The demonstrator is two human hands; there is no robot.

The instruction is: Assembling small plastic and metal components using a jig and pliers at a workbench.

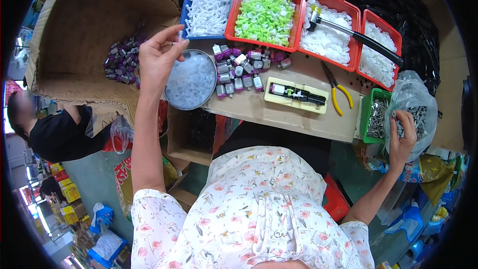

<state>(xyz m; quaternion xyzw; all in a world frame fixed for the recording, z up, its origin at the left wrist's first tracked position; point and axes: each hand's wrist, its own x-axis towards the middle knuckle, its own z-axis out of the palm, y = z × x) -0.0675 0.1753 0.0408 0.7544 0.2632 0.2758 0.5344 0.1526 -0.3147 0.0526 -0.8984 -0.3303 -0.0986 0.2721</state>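
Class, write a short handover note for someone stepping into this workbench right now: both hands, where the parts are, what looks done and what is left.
Left hand: raised over the round dish of clear caps, pinching one small pale part.
Right hand: inside the clear bag of metal pins, fingers closed on some.
Parts: small motors loose on the cardboard top; one motor sits in the yellow jig. More motors lie in the big carton. Pliers lie beside the jig, and a hammer across the red trays.
Done: one motor loaded in the jig.
Left: the loose motors remain outside it.
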